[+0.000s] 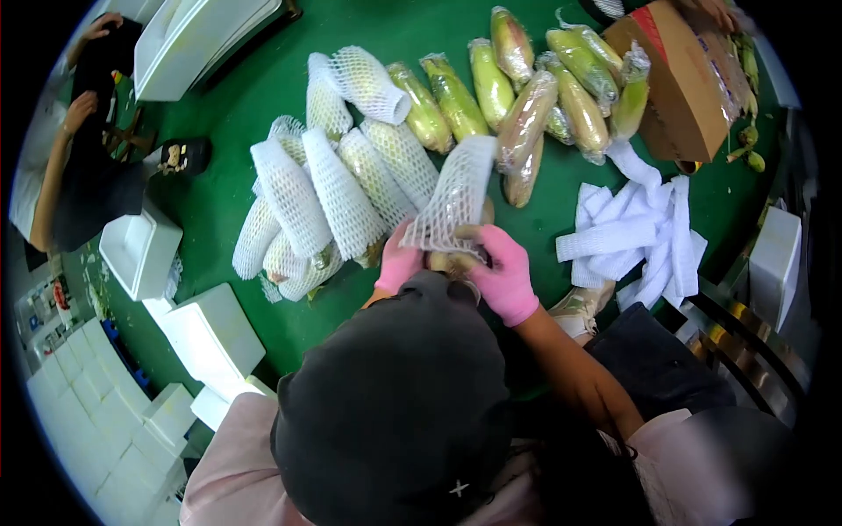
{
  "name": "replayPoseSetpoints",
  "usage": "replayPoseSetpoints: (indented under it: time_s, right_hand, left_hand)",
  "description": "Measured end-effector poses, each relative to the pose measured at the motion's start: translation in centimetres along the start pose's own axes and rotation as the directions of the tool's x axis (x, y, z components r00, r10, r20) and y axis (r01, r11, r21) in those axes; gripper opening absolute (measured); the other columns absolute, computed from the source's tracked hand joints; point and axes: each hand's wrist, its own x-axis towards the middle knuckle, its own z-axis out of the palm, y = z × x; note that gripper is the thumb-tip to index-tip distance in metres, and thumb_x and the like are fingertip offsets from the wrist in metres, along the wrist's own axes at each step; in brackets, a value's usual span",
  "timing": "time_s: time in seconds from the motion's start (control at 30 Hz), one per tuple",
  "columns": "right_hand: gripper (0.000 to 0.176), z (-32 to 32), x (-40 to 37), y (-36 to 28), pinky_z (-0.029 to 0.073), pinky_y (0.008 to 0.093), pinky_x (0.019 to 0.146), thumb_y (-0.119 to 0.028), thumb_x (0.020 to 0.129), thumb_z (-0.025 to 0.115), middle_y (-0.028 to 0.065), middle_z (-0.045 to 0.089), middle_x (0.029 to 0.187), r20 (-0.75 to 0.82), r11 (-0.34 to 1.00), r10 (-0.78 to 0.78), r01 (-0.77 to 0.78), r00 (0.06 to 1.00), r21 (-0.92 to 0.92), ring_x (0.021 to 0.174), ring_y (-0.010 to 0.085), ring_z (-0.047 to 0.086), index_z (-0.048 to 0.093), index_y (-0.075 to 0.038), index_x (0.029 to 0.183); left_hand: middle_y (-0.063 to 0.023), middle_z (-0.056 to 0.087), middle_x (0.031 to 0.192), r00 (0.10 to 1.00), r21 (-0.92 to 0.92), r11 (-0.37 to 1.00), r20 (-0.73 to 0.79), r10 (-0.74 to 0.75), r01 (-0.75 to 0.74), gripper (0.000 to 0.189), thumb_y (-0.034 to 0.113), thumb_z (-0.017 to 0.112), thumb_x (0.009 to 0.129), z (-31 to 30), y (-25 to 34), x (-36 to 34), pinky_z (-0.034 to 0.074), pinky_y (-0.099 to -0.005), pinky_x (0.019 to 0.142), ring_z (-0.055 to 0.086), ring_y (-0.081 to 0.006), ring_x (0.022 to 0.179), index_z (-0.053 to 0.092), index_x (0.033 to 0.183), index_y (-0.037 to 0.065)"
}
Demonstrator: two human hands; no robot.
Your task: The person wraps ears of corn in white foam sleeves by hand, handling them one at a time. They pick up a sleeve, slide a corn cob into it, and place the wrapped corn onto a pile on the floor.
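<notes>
A white foam net sleeve (456,188) stands between my hands, its lower rim gathered around the end of an ear of corn (449,261). My left hand (401,266), in a pink glove, is wrapped around the left side of the sleeve's lower end, its fingers partly hidden. My right hand (506,276), with the glove leaving fingertips bare, pinches the rim from the right. Left of my hands lies a pile of sleeved corn ears (338,197). Beyond them are several plastic-wrapped corn ears (456,96). The black cap below hides part of my grip.
Flat foam net sleeves (636,232) lie heaped on the green surface (403,31) at right. A cardboard box (675,79) stands at upper right, with another person's hand behind it. White foam boxes (215,333) are at left, and another person (79,167) sits there.
</notes>
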Motion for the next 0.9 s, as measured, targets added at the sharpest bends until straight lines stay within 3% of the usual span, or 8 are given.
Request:
replayPoseSetpoints:
  time_s: [0.13,0.3,0.4,0.47,0.5,0.57,0.73,0.9]
  right_hand:
    - [0.035,-0.5,-0.4,3.8,0.047,0.0255,0.076,-0.020,0.096,0.051,0.0021,0.056,0.106,-0.278,0.758,0.378,-0.123,0.883,0.641,0.090,0.0097,0.054,0.050,-0.005,0.127]
    - [0.063,2.3,3.2,5.8,0.042,0.0322,0.096,-0.019,0.086,0.066,0.0121,0.056,0.121,-0.196,0.926,0.358,-0.320,0.913,0.201,0.108,0.0220,0.053,0.037,-0.004,0.140]
    - [0.076,1.6,4.9,2.5,0.044,0.0369,0.094,-0.014,0.079,0.073,0.0144,0.053,0.125,0.065,0.590,0.481,-0.378,0.874,0.714,0.107,0.0258,0.054,0.033,-0.002,0.142]
    - [0.081,1.5,5.2,1.7,0.043,0.0369,0.096,-0.011,0.078,0.072,0.0134,0.049,0.129,0.038,0.725,0.312,-0.264,0.949,0.636,0.111,0.0235,0.052,0.028,-0.002,0.145]
    - [0.080,2.1,4.9,1.5,0.041,0.0365,0.099,-0.010,0.077,0.071,0.0144,0.047,0.131,-0.070,0.902,0.123,-0.082,0.990,0.424,0.115,0.0243,0.049,0.029,-0.003,0.145]
    - [0.079,3.1,4.1,-0.2,0.037,0.0371,0.104,-0.010,0.076,0.069,0.0170,0.043,0.137,-0.027,0.985,-0.150,0.152,0.988,0.087,0.124,0.0275,0.044,0.030,-0.004,0.145]
    - [0.049,1.4,3.6,-6.2,0.034,0.0413,0.108,-0.010,0.077,0.063,0.0186,0.042,0.142,0.115,0.886,-0.328,0.348,0.937,-0.306,0.130,0.0343,0.041,0.056,-0.005,0.125]
    - [0.026,-11.6,2.1,-1.3,0.049,0.0316,0.086,0.002,0.085,0.057,0.0136,0.065,0.108,-0.032,0.828,-0.204,0.155,0.978,-0.539,0.098,0.0250,0.063,0.064,-0.002,0.110]
  left_hand:
    - [-0.0118,0.062,0.119,0.992,0.206,0.978,0.120,-0.042,0.017,0.036,0.011,0.057,0.093,-6.2,-2.1,-1.3,0.047,-0.0298,0.090,0.060,-0.0177,0.105,0.052,0.127,-0.002]
    - [-0.0129,0.055,0.129,0.960,0.217,0.967,0.212,-0.182,0.136,0.040,0.013,0.058,0.093,-0.6,1.1,-4.2,0.041,-0.0305,0.099,0.054,-0.0194,0.117,0.049,0.130,-0.002]
    - [-0.0139,0.042,0.144,0.770,0.266,0.951,0.637,-0.052,-0.156,0.048,0.020,0.057,0.095,-3.8,2.9,-0.6,0.033,-0.0328,0.108,0.042,-0.0196,0.131,0.042,0.136,0.000]
    - [-0.0181,0.039,0.145,0.921,-0.341,0.919,0.386,-0.054,0.197,0.056,0.018,0.056,0.092,-1.1,7.5,-3.3,0.034,-0.0373,0.108,0.043,-0.0253,0.131,0.032,0.141,0.007]
    - [-0.0200,0.035,0.148,0.931,0.281,0.949,0.364,0.035,-0.145,0.070,0.019,0.060,0.087,-3.5,6.7,0.2,0.032,-0.0389,0.109,0.038,-0.0273,0.135,0.023,0.146,0.007]
    - [-0.0157,0.044,0.141,0.876,0.418,0.789,0.379,0.299,-0.451,0.073,0.016,0.062,0.084,-2.8,4.9,2.3,0.036,-0.0373,0.106,0.044,-0.0247,0.129,0.026,0.145,0.001]
    - [-0.0078,0.056,0.121,0.958,0.017,0.966,0.134,0.255,-0.259,0.058,0.025,0.068,0.084,1.4,10.4,-2.2,0.044,-0.0323,0.095,0.053,-0.0191,0.111,0.046,0.133,0.002]
    - [-0.0087,0.062,0.102,0.661,0.653,0.646,-0.286,0.694,-0.396,0.048,0.036,0.068,0.086,-7.1,23.4,-2.1,0.048,-0.0334,0.078,0.058,-0.0199,0.086,0.055,0.117,0.002]
